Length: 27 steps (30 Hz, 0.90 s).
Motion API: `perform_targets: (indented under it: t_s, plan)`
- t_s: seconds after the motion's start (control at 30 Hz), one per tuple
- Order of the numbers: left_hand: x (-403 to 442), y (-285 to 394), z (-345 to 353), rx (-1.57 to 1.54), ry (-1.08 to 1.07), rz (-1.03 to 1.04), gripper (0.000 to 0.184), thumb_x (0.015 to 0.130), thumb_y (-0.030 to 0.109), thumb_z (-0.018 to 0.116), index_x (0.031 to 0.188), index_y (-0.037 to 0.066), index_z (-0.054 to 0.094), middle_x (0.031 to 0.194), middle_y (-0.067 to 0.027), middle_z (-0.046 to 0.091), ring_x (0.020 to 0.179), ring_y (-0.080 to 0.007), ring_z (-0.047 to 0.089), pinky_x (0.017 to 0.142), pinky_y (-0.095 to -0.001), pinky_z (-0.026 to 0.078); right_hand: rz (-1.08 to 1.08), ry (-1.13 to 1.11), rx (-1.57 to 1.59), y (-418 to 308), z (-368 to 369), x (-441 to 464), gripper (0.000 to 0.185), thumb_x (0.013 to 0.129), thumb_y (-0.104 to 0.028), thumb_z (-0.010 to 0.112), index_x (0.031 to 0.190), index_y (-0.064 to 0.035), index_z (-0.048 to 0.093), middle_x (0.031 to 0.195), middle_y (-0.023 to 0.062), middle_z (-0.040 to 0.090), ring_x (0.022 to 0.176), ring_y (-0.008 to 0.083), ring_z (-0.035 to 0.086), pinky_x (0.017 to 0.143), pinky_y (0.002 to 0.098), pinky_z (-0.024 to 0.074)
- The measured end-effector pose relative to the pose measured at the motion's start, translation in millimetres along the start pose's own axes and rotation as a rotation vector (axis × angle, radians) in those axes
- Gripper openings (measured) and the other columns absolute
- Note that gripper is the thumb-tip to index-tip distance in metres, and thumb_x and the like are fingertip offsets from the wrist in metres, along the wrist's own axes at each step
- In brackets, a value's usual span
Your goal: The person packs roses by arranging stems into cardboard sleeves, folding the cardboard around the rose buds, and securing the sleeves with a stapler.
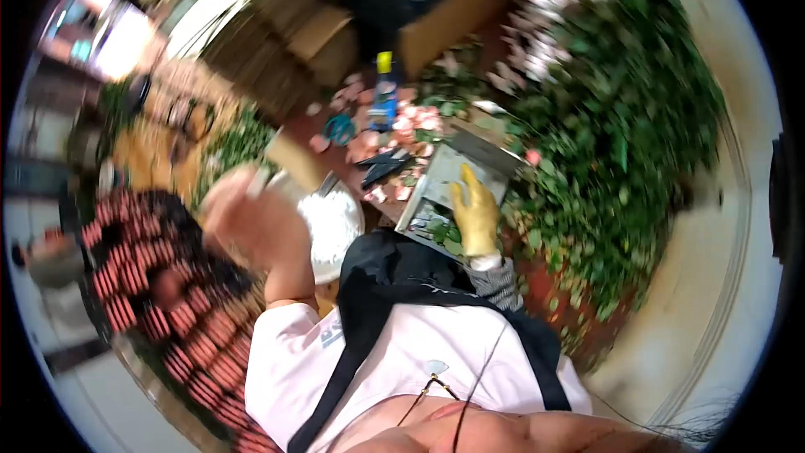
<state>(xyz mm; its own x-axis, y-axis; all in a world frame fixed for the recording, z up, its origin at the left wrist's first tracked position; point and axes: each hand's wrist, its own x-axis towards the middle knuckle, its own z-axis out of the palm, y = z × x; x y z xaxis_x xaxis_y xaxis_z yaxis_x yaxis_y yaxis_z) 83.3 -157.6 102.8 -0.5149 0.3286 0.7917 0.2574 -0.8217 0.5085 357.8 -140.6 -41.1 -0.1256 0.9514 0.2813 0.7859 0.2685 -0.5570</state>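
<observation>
The glove [481,231] on the right hand [476,208] is yellow, and the sleeve [496,287] behind it has a fine pattern of dark and light grey. The shirt [457,340] is very pale pink, under a black apron [369,289]. The bottle [384,105] is blue with a yellow cap [384,62], the petals [417,121] are pink, the leaves [604,134] are green, and the striped surface [126,243] shows coral red on black.
</observation>
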Motion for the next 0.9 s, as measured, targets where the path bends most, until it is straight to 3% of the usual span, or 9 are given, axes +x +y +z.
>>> perform_targets:
  t_s: [0.07, 0.13, 0.27, 0.33, 0.47, 0.67, 0.77, 0.8, 0.9]
  plan:
    - [-30.9, -37.4, -56.8, 0.266, 0.222, -0.152, 0.045, 0.100, 0.045, 0.055, 0.111, 0.002, 0.060, 0.102, -0.0106, 0.065, 0.081, -0.0193, 0.060, 0.075, -0.0346, 0.051, 0.031, -0.047, 0.060, 2.5, 4.1, 1.5, 0.041, 0.092, -0.020, 0.066, 0.131, -0.0093, 0.060, 0.102, 0.0176, 0.071, 0.091, 0.0361, 0.067, 0.078, 0.0440, 0.0533]
    - [-94.5, -76.6, -128.1, 0.748, 0.364, -0.558, 0.029, 0.101, 0.014, 0.047, 0.124, -0.003, 0.055, 0.110, -0.0103, 0.061, 0.100, -0.0198, 0.058, 0.093, -0.0325, 0.045, 0.053, -0.064, 0.061, -4.9, 1.3, 2.6, 0.041, 0.093, -0.018, 0.065, 0.132, -0.0087, 0.060, 0.111, 0.0179, 0.070, 0.100, 0.0363, 0.067, 0.085, 0.0425, 0.0529]
    - [-228.1, -190.1, -261.0, 1.450, 0.212, -1.008, 0.060, 0.091, 0.034, 0.069, 0.128, -0.008, 0.048, 0.124, -0.0290, 0.054, 0.117, -0.0401, 0.053, 0.103, -0.0474, 0.042, 0.135, -0.077, 0.084, -9.0, 4.3, 2.6, 0.042, 0.093, -0.012, 0.062, 0.135, -0.0085, 0.058, 0.118, 0.0184, 0.069, 0.109, 0.0339, 0.066, 0.091, 0.0410, 0.0520]
    - [-243.1, -232.1, -275.9, 1.081, 0.345, -1.438, 0.069, 0.087, 0.039, 0.074, 0.130, -0.009, 0.049, 0.128, -0.0308, 0.053, 0.115, -0.0402, 0.056, 0.099, -0.0477, 0.045, 0.157, -0.115, 0.073, -11.3, 2.6, 4.6, 0.044, 0.093, -0.010, 0.061, 0.137, -0.0078, 0.057, 0.121, 0.0195, 0.068, 0.109, 0.0324, 0.067, 0.091, 0.0395, 0.0527]
    - [-247.3, -246.4, -280.7, 1.234, 0.279, -1.527, 0.065, 0.086, 0.039, 0.076, 0.125, -0.009, 0.056, 0.122, -0.0285, 0.062, 0.108, -0.0359, 0.064, 0.092, -0.0435, 0.051, 0.200, -0.119, 0.088, -20.6, 1.6, 8.2, 0.046, 0.092, -0.006, 0.061, 0.138, -0.0065, 0.056, 0.118, 0.0187, 0.069, 0.109, 0.0300, 0.067, 0.092, 0.0391, 0.0522]
    - [-255.7, -195.9, -322.2, 0.936, 0.596, -1.166, 0.032, 0.089, 0.028, 0.074, 0.103, -0.001, 0.073, 0.094, -0.0115, 0.075, 0.082, -0.0177, 0.069, 0.078, -0.0327, 0.053, 0.188, -0.080, 0.044, -22.1, 1.9, 9.3, 0.045, 0.092, -0.004, 0.060, 0.137, -0.0060, 0.056, 0.117, 0.0183, 0.069, 0.110, 0.0299, 0.067, 0.092, 0.0396, 0.0521]
    - [-263.3, -170.0, -384.7, 1.023, 0.302, -1.251, 0.032, 0.094, 0.028, 0.067, 0.096, -0.004, 0.071, 0.084, -0.0115, 0.072, 0.078, -0.0172, 0.064, 0.075, -0.0343, 0.052, 0.208, -0.092, 0.080, -19.3, 2.8, 6.2, 0.044, 0.093, -0.003, 0.059, 0.137, -0.0060, 0.056, 0.116, 0.0183, 0.070, 0.109, 0.0301, 0.067, 0.092, 0.0397, 0.0523]
    - [-227.8, -129.1, -381.4, 1.164, 0.287, -1.013, 0.033, 0.095, 0.028, 0.064, 0.093, -0.004, 0.070, 0.080, -0.0124, 0.070, 0.076, -0.0176, 0.063, 0.073, -0.0349, 0.052, 0.238, -0.116, 0.133, -15.4, 2.6, 5.7, 0.043, 0.093, -0.004, 0.059, 0.137, -0.0059, 0.057, 0.115, 0.0184, 0.070, 0.109, 0.0300, 0.067, 0.092, 0.0396, 0.0524]
    - [-117.6, -0.7, -424.4, 1.380, 0.327, -1.034, 0.030, 0.095, 0.025, 0.062, 0.097, -0.005, 0.067, 0.086, -0.0106, 0.071, 0.076, -0.0192, 0.063, 0.072, -0.0365, 0.051, 0.168, -0.167, 0.230, -11.3, 5.4, 5.9, 0.042, 0.094, -0.004, 0.059, 0.136, -0.0058, 0.057, 0.118, 0.0190, 0.069, 0.109, 0.0298, 0.067, 0.093, 0.0386, 0.0523]
